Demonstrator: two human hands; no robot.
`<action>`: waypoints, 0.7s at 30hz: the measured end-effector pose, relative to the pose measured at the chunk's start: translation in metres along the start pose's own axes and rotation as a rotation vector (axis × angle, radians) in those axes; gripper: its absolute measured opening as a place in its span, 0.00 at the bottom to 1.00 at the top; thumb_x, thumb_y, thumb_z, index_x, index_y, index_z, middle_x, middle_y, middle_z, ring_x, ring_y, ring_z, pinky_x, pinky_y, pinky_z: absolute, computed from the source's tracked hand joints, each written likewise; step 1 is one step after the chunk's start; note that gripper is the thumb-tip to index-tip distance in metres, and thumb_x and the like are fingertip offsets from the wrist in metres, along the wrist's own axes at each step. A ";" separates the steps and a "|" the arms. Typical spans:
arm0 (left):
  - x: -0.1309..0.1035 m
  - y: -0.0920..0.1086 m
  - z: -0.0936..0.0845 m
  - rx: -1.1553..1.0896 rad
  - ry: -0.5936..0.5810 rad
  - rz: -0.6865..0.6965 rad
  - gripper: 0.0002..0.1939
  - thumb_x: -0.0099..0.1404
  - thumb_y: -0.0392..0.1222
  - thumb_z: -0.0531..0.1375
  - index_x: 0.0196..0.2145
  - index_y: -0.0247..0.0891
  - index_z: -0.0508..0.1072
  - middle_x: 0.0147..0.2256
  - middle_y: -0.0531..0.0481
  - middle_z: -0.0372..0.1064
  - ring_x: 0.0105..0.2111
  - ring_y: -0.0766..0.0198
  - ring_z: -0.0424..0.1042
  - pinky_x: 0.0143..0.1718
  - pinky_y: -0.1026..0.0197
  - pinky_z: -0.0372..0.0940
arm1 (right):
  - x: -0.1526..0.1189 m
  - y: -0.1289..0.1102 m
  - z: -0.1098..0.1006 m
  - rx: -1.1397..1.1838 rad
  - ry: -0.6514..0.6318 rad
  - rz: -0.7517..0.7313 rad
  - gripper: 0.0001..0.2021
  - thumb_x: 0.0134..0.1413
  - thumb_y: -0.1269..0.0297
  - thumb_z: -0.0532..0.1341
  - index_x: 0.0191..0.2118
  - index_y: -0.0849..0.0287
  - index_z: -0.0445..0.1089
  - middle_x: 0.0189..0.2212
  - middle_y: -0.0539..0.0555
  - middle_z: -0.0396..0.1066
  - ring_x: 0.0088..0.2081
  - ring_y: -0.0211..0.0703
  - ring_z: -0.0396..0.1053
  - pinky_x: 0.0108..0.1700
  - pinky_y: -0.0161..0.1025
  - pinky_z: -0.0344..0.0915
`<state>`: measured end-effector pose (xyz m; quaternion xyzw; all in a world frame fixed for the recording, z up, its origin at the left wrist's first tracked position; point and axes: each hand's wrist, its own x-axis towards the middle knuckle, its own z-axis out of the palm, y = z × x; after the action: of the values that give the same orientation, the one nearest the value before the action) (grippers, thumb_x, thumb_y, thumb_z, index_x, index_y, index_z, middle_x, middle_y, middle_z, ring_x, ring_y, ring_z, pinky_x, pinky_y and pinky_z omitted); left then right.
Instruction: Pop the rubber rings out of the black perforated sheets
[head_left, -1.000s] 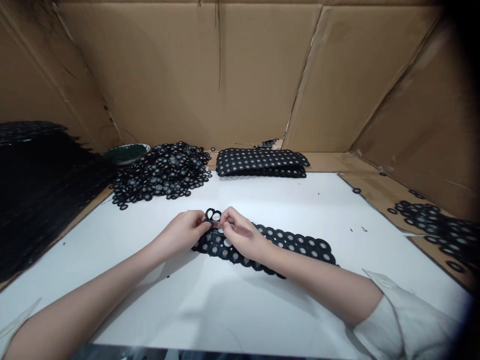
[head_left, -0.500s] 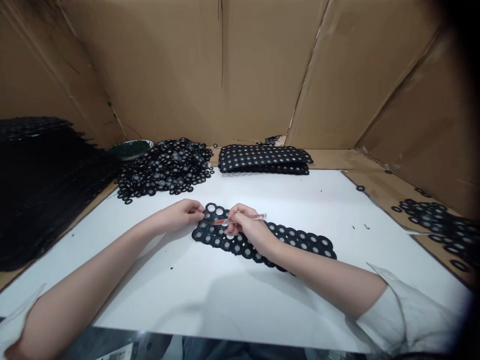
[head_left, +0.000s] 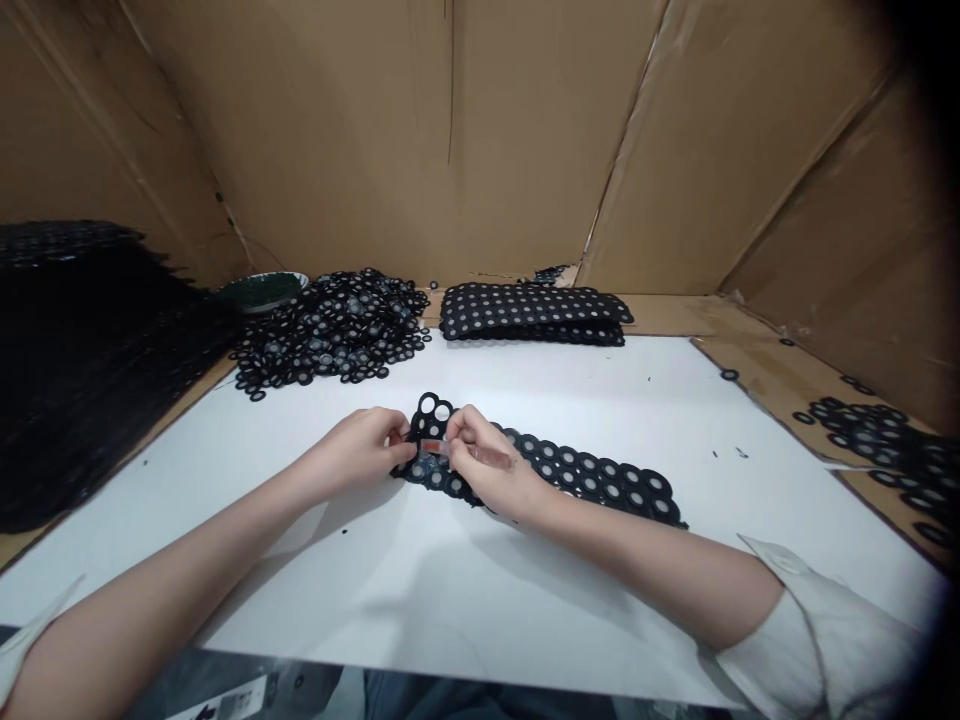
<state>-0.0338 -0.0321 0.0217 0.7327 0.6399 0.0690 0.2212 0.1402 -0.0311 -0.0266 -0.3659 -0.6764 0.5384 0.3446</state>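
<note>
A black rubbery sheet (head_left: 574, 470) with rows of round holes lies aslant on the white board, its left end lifted slightly. My left hand (head_left: 375, 445) is closed in a pinch on that left end. My right hand (head_left: 491, 465) grips a slim, see-through reddish tool (head_left: 480, 456), pen-fashion, over the same end of the sheet. The tool's tip sits close to my left fingertips; what kind of tool it is, I cannot make out. My right hand and forearm cover part of the sheet's middle.
A heap of black rings (head_left: 330, 330) lies at the back left, beside a shallow dish (head_left: 262, 290). Folded perforated sheets (head_left: 532, 312) rest at the back. A tall black stack (head_left: 82, 380) stands left. More rings (head_left: 885, 440) lie right, on cardboard. Cardboard walls (head_left: 517, 140) enclose the board (head_left: 300, 600).
My left hand has moved slightly right, and the sheet's left end is now tilted up. The tool has turned in my right hand, its rear end now lower. The view has shifted slightly.
</note>
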 end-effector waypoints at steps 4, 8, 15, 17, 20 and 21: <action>0.001 -0.001 -0.002 0.017 -0.043 0.011 0.10 0.52 0.44 0.51 0.18 0.38 0.57 0.18 0.55 0.56 0.21 0.67 0.55 0.23 0.65 0.47 | 0.000 -0.003 0.001 0.004 -0.014 -0.024 0.02 0.50 0.68 0.48 0.31 0.55 0.56 0.21 0.44 0.55 0.19 0.30 0.51 0.20 0.29 0.48; 0.013 -0.017 -0.005 -0.148 -0.169 0.041 0.10 0.51 0.46 0.53 0.20 0.38 0.59 0.20 0.55 0.57 0.22 0.68 0.55 0.23 0.66 0.49 | 0.006 -0.001 -0.003 0.157 0.039 0.057 0.02 0.48 0.70 0.48 0.28 0.57 0.55 0.17 0.44 0.59 0.19 0.31 0.57 0.21 0.29 0.52; 0.009 -0.024 -0.010 -0.304 -0.324 0.071 0.10 0.48 0.44 0.56 0.29 0.38 0.62 0.25 0.54 0.61 0.25 0.67 0.59 0.25 0.66 0.52 | 0.008 0.004 -0.006 0.237 -0.041 0.068 0.04 0.44 0.72 0.49 0.28 0.58 0.57 0.16 0.46 0.63 0.20 0.33 0.61 0.23 0.31 0.57; 0.008 -0.024 -0.011 -0.300 -0.340 0.042 0.14 0.48 0.43 0.57 0.33 0.38 0.61 0.24 0.56 0.61 0.23 0.67 0.58 0.24 0.66 0.51 | 0.009 0.006 -0.004 0.234 -0.045 0.066 0.03 0.44 0.72 0.49 0.27 0.58 0.57 0.16 0.46 0.63 0.20 0.33 0.62 0.23 0.30 0.57; 0.007 -0.022 -0.009 -0.346 -0.335 -0.002 0.19 0.48 0.42 0.57 0.39 0.39 0.58 0.23 0.58 0.60 0.22 0.68 0.57 0.23 0.66 0.50 | 0.009 0.006 -0.002 0.196 -0.053 0.081 0.04 0.44 0.72 0.49 0.28 0.57 0.56 0.17 0.46 0.64 0.20 0.33 0.62 0.23 0.30 0.56; 0.006 -0.021 -0.008 -0.357 -0.328 -0.012 0.20 0.48 0.42 0.56 0.40 0.39 0.57 0.23 0.58 0.60 0.21 0.68 0.57 0.23 0.66 0.50 | 0.008 0.006 -0.001 0.169 -0.051 0.082 0.04 0.44 0.72 0.49 0.29 0.57 0.56 0.17 0.46 0.63 0.21 0.34 0.62 0.23 0.30 0.55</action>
<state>-0.0545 -0.0223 0.0192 0.6796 0.5773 0.0600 0.4486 0.1381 -0.0228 -0.0313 -0.3491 -0.6216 0.6164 0.3343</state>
